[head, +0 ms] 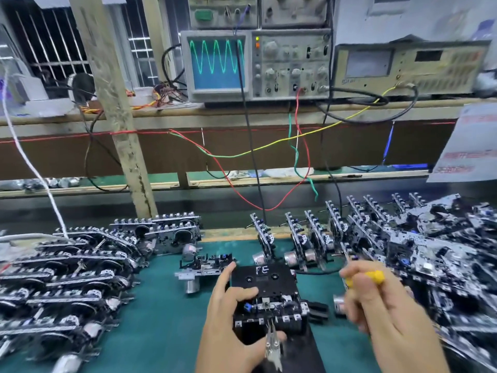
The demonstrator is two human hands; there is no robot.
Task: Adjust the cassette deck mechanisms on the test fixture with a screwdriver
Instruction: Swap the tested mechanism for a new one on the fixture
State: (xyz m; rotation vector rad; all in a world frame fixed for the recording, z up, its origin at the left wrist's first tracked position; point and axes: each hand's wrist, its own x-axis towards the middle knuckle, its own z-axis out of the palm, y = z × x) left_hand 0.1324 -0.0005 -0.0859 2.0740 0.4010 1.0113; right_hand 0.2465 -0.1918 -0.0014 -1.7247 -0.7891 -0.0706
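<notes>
A black cassette deck mechanism (pixel 265 292) marked "FE" sits on the test fixture (pixel 306 345) on the green mat, low in the middle. My left hand (pixel 228 319) grips its left side, index finger along the edge and thumb on top. An alligator clip (pixel 273 345) hangs at the mechanism's front edge. My right hand (pixel 376 305) holds a yellow-handled screwdriver (pixel 363 277), to the right of the mechanism and apart from it; the hand is blurred. A second mechanism (pixel 204 267) lies just behind and to the left.
Stacks of mechanisms crowd the left (pixel 67 265) and right (pixel 416 243) of the mat. An oscilloscope (pixel 217 63) on the shelf shows a green sine wave. Red, green, yellow and black wires (pixel 255 157) hang down to the work spot.
</notes>
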